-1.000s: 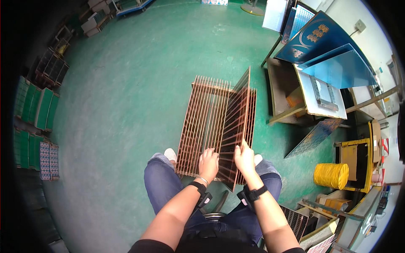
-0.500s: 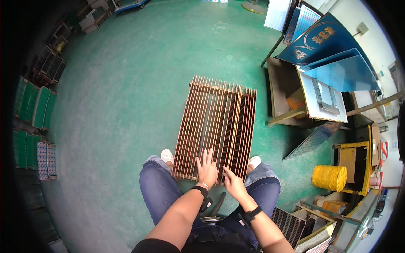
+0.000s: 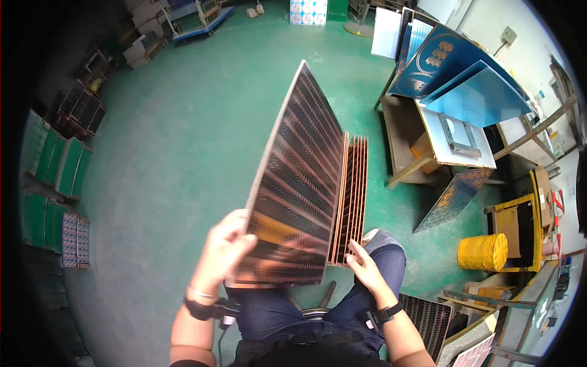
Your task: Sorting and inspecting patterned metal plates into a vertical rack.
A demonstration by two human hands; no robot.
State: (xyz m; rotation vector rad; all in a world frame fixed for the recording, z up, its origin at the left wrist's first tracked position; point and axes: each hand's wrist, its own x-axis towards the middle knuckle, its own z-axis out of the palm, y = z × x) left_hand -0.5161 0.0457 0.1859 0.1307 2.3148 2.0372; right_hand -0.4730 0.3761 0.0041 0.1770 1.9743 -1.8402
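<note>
My left hand (image 3: 221,251) grips the near left edge of a large thin panel (image 3: 295,189), thumb on its face. Rows of dark and copper-coloured marks cover the panel, which is raised and tilted, slightly blurred by motion. Behind its right edge stands a rack of thin upright copper-edged panels (image 3: 356,189); the raised one hides the rack's left part. At the near right end of those panels is my right hand (image 3: 368,267), its fingers stretched out and apart, holding nothing. Whether its fingertips touch the panel edges is hard to tell.
A workbench (image 3: 455,137) on the right carries blue sheets (image 3: 483,101) and a metal fixture. A patterned panel (image 3: 452,199) leans below it. A yellow wrapped bucket (image 3: 483,251) stands on the green floor (image 3: 165,159). Stacked panels (image 3: 76,168) line the left side.
My left hand has moved left and up, lifting one panel and tilting it out over the rack. My right hand has shifted right along the near end. The view has shifted slightly.
</note>
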